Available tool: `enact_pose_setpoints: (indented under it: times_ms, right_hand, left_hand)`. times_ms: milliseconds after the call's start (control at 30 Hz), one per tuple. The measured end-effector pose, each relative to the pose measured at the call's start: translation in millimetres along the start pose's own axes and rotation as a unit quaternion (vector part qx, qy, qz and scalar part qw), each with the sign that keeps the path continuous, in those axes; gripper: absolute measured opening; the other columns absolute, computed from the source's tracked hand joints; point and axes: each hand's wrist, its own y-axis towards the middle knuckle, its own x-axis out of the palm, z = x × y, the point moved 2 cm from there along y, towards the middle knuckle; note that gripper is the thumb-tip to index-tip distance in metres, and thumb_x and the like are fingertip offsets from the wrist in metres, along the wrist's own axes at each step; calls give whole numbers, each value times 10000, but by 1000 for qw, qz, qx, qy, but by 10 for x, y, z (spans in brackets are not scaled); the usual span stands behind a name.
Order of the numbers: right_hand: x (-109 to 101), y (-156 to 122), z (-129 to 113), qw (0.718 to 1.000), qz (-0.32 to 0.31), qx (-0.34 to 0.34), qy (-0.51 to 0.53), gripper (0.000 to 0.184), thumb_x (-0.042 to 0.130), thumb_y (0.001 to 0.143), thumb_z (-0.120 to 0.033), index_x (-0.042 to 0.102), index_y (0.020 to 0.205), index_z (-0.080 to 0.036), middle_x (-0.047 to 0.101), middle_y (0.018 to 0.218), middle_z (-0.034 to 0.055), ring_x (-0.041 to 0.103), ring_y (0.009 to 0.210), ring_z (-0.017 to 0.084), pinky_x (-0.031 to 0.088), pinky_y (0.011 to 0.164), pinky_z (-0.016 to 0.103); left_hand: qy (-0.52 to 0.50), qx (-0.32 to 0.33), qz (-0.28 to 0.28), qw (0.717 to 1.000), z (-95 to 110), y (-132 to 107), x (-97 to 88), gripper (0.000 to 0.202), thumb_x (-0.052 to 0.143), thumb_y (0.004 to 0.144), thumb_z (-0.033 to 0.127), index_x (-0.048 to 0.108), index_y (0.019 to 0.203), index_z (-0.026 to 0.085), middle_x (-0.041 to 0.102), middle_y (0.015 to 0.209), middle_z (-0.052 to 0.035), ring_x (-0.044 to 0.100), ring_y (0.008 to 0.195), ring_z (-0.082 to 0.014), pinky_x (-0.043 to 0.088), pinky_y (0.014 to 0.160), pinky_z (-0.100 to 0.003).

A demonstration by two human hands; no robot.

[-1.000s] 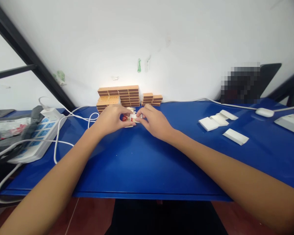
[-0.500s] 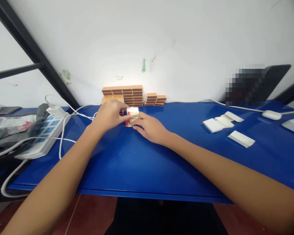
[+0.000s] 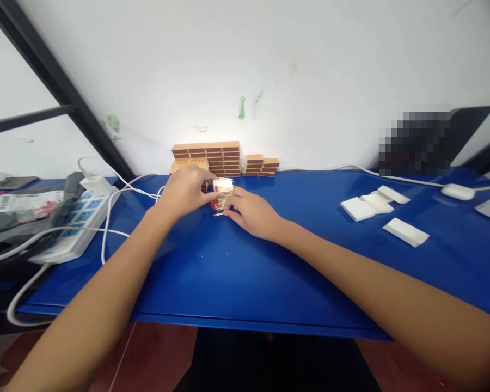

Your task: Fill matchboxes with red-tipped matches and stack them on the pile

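Observation:
A pile of red-tipped matches (image 3: 219, 203) lies on the blue table between my hands, with a small white matchbox tray (image 3: 222, 184) at its far end. My left hand (image 3: 187, 190) reaches in from the left, thumb and forefinger closed on the tray's left side and the matches beside it. From the right, my right hand (image 3: 253, 214) pinches a single match (image 3: 219, 214) at the near edge of the pile, its red head pointing left. Just behind my left hand stand stacked matchboxes (image 3: 224, 158), partly covered by it.
A smaller matchbox stack (image 3: 255, 165) stands by the wall. Folded white card pieces (image 3: 358, 208) and a loose white tray (image 3: 405, 231) lie on the right. On the left are a power strip (image 3: 75, 228), white cables and grey plastic bags (image 3: 20, 209). A white mouse (image 3: 458, 191) sits far right.
A match now sticks out separately from the near edge of the pile at my right fingertips. The left hand has barely moved. The whole view has shifted slightly.

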Motion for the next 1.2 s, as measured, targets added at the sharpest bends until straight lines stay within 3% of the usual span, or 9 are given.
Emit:
enact_pose_setpoints:
  times_ms: [233, 433, 533, 700, 833, 967, 1067, 1200]
  right_hand:
    - [-115, -59, 10, 999, -25, 10, -23, 95, 624, 1057, -231, 692, 1032, -169, 630, 1101, 78, 589, 844, 171, 408, 757, 303]
    - [-349, -62, 110, 995, 84, 29, -44, 108, 588, 1065, -243, 671, 1029, -184, 618, 1083, 78, 597, 907, 203, 414, 782, 315]
    - [-362, -50, 135, 991, 104, 46, -76, 107, 579, 1067, -235, 671, 1061, -181, 626, 1109, 91, 608, 940, 219, 409, 769, 323]
    - [-323, -58, 123, 991, 88, 37, -94, 108, 589, 1058, -241, 682, 1047, -188, 632, 1102, 97, 616, 964, 228, 409, 755, 326]
    - [-310, -78, 114, 995, 80, 28, -60, 106, 592, 1054, -240, 684, 1041, -188, 630, 1067, 75, 606, 900, 203, 406, 753, 316]
    - [-216, -84, 95, 1000, 22, 11, -14, 112, 617, 1045, -223, 713, 1096, -196, 620, 1092, 61, 597, 853, 173, 405, 748, 298]
    - [-130, -70, 86, 1000, 1, 0, -8, 142, 634, 1039, -227, 737, 1137, -217, 615, 1095, 62, 583, 846, 173, 401, 744, 295]
    - [-50, -25, 85, 1000, -1, 7, 13, 105, 641, 1029, -206, 744, 1052, -202, 617, 1059, 54, 571, 830, 163, 390, 739, 289]
  left_hand:
    - [7, 0, -26, 1000, -15, 7, -16, 223, 804, 887, 391, 809, 961, 180, 812, 939, -109, 731, 890, -305, 477, 754, -370]
    - [-9, 18, -38, 999, 65, -2, 17, 295, 826, 877, 452, 808, 987, 179, 803, 906, -108, 724, 840, -288, 451, 696, -347]
    - [-30, 37, -30, 998, 142, -7, 58, 332, 861, 843, 489, 803, 970, 188, 804, 903, -103, 724, 831, -287, 450, 694, -347]
    - [-44, 55, -26, 997, 200, -7, 77, 296, 873, 827, 485, 783, 872, 207, 796, 871, -82, 714, 799, -272, 447, 687, -343]
    - [-11, 36, -28, 999, 111, -3, 40, 282, 846, 856, 452, 794, 944, 189, 794, 880, -100, 709, 804, -278, 439, 677, -341]
    - [2, 16, -11, 1000, -3, -3, 5, 274, 825, 871, 420, 811, 1010, 185, 807, 938, -114, 724, 864, -302, 474, 735, -366]
    - [-3, 6, -8, 1000, -34, -3, 3, 246, 818, 869, 411, 816, 991, 198, 807, 929, -103, 723, 857, -301, 481, 749, -376]
    - [-2, 5, -13, 1000, -12, 3, 4, 204, 820, 858, 392, 812, 948, 209, 804, 914, -92, 722, 873, -294, 489, 768, -372]
